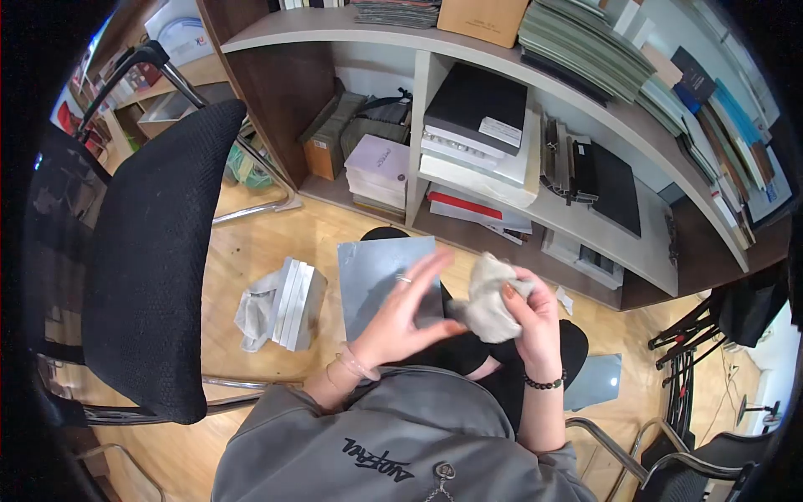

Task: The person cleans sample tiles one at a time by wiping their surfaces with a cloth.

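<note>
My right hand (537, 322) is closed around a crumpled beige cloth (492, 301), held up over my lap. To its left, my left hand (401, 314) is open with its fingers spread and a ring on one of them. The left thumb reaches towards the cloth; I cannot tell whether it touches. Beneath the left hand a flat grey-blue board or folder (360, 280) rests on my legs, partly hidden by that hand.
White books or boxes (297, 305) stand on the floor at left beside another crumpled cloth (258, 311). A black chair (155, 268) is close on the left. Filled shelves (422, 75) rise ahead. Another grey-blue sheet (598, 381) lies right, near chair legs.
</note>
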Available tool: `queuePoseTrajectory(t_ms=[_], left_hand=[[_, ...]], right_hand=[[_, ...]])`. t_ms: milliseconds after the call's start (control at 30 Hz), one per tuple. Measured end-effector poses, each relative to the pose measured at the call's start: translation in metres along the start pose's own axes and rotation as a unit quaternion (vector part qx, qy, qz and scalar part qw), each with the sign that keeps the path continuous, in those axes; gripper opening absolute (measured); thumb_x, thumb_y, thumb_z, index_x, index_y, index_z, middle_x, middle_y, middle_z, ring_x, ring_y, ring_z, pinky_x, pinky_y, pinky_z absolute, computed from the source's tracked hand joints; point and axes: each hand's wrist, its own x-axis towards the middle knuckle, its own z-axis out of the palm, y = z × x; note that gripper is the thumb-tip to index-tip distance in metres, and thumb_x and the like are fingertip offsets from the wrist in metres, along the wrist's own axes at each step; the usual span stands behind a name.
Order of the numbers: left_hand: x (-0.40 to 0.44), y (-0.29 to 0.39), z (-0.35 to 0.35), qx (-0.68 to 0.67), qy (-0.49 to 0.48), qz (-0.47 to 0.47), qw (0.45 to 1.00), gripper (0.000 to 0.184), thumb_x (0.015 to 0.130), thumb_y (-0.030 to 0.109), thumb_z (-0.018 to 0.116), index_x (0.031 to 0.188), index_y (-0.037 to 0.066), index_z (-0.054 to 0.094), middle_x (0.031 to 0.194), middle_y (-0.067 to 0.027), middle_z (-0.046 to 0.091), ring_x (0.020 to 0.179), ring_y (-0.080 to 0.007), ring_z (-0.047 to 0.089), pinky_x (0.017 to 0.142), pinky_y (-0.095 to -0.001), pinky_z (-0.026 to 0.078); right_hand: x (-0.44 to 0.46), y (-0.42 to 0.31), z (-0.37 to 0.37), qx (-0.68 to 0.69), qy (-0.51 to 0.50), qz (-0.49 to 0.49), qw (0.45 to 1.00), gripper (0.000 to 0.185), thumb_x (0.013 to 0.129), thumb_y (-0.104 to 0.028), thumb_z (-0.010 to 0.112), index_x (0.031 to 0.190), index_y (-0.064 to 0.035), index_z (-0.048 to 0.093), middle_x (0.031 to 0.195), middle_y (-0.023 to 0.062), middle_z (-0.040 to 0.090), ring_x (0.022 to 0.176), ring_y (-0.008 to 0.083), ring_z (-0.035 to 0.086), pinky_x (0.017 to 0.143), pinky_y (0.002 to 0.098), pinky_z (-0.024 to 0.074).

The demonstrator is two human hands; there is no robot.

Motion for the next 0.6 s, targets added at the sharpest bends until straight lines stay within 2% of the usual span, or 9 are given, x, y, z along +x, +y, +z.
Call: queuePoseTrajectory(t_ms=[67, 133, 233, 300, 333, 400, 467, 533, 600], left_hand=[[0.003, 0.016, 0.003, -0.073, -0.039, -0.062, 0.995, 0.058, 0.088, 0.018, 0.063, 0.137, 0.001, 0.036, 0.117, -0.0127, 0.06, 0.107, -0.0232, 0.059, 0.096, -0.0337, 0.043], [0.007, 0.025, 0.008, -0.213, -0.109, -0.178, 0.955, 0.056, 0.09, 0.023, 0.062, 0.135, 0.0, 0.039, 0.121, -0.0124, 0.058, 0.111, -0.0223, 0.057, 0.098, -0.035, 0.042], [0.006, 0.009, 0.001, -0.302, -0.13, -0.221, 0.918, 0.056, 0.088, 0.022, 0.065, 0.133, 0.0, 0.042, 0.12, -0.0118, 0.059, 0.109, -0.0209, 0.058, 0.095, -0.0327, 0.044], [0.003, 0.005, -0.001, -0.347, -0.143, -0.245, 0.894, 0.055, 0.087, 0.022, 0.067, 0.132, 0.001, 0.043, 0.12, -0.0115, 0.059, 0.108, -0.0201, 0.059, 0.093, -0.0315, 0.045], [0.0, 0.005, -0.002, -0.47, -0.108, -0.264, 0.836, 0.051, 0.088, 0.019, 0.065, 0.131, 0.001, 0.044, 0.119, -0.0104, 0.059, 0.107, -0.0185, 0.059, 0.092, -0.0313, 0.045], [-0.003, 0.004, -0.003, -0.685, -0.031, -0.282, 0.671, 0.044, 0.09, 0.014, 0.061, 0.129, 0.001, 0.046, 0.117, -0.0083, 0.06, 0.106, -0.0153, 0.059, 0.092, -0.0308, 0.046], [0.002, 0.0, -0.006, -0.711, -0.027, -0.29, 0.64, 0.043, 0.091, 0.013, 0.06, 0.129, 0.001, 0.045, 0.118, -0.0079, 0.059, 0.107, -0.0152, 0.058, 0.092, -0.0309, 0.046], [0.004, -0.004, -0.01, -0.757, -0.015, -0.316, 0.572, 0.042, 0.091, 0.01, 0.057, 0.13, 0.002, 0.044, 0.119, -0.0071, 0.058, 0.109, -0.0151, 0.057, 0.093, -0.0311, 0.046], [-0.001, -0.007, -0.02, -0.719, -0.023, -0.309, 0.622, 0.043, 0.092, 0.01, 0.057, 0.131, 0.002, 0.043, 0.121, -0.0072, 0.057, 0.11, -0.0157, 0.056, 0.094, -0.0314, 0.045]], right_hand=[[0.0, -0.008, 0.016, -0.146, -0.006, -0.02, 0.989, 0.043, 0.086, -0.004, 0.064, 0.127, -0.0011, 0.049, 0.111, 0.0073, 0.062, 0.093, 0.0133, 0.062, 0.08, 0.0239, 0.0498], [0.0, -0.019, 0.027, -0.145, 0.014, -0.08, 0.986, 0.048, 0.087, -0.011, 0.065, 0.13, -0.0022, 0.046, 0.117, 0.008, 0.059, 0.097, 0.0146, 0.06, 0.084, 0.0254, 0.0486], [0.004, -0.025, 0.029, -0.143, 0.058, -0.2, 0.968, 0.06, 0.087, -0.027, 0.067, 0.137, -0.0044, 0.04, 0.128, 0.0093, 0.053, 0.105, 0.0171, 0.057, 0.09, 0.0285, 0.046], [0.012, -0.01, 0.011, 0.044, 0.001, -0.172, 0.984, 0.077, 0.083, -0.045, 0.064, 0.141, -0.0046, 0.033, 0.138, 0.0108, 0.042, 0.117, 0.0205, 0.049, 0.099, 0.0346, 0.0392], [0.016, 0.002, 0.003, 0.138, -0.028, -0.155, 0.978, 0.085, 0.081, -0.054, 0.063, 0.143, -0.0047, 0.03, 0.143, 0.0116, 0.037, 0.124, 0.0221, 0.044, 0.103, 0.0377, 0.0359], [0.017, 0.04, -0.008, 0.11, -0.068, -0.031, 0.991, 0.099, 0.076, -0.068, 0.055, 0.144, -0.0032, 0.025, 0.145, 0.0109, 0.035, 0.129, 0.0236, 0.039, 0.108, 0.0416, 0.0283], [0.005, 0.055, -0.003, 0.244, -0.195, 0.153, 0.938, 0.084, 0.082, -0.049, 0.066, 0.14, 0.0008, 0.031, 0.138, 0.0113, 0.043, 0.124, 0.0218, 0.044, 0.105, 0.0371, 0.0338], [0.01, 0.055, -0.007, 0.183, -0.218, 0.181, 0.941, 0.076, 0.084, -0.041, 0.066, 0.138, 0.0013, 0.033, 0.134, 0.0117, 0.046, 0.122, 0.0217, 0.046, 0.103, 0.036, 0.0363], [0.011, 0.053, -0.012, 0.061, -0.256, 0.233, 0.936, 0.061, 0.087, -0.025, 0.065, 0.135, 0.0023, 0.038, 0.128, 0.0125, 0.052, 0.118, 0.0214, 0.051, 0.099, 0.0339, 0.0414]])
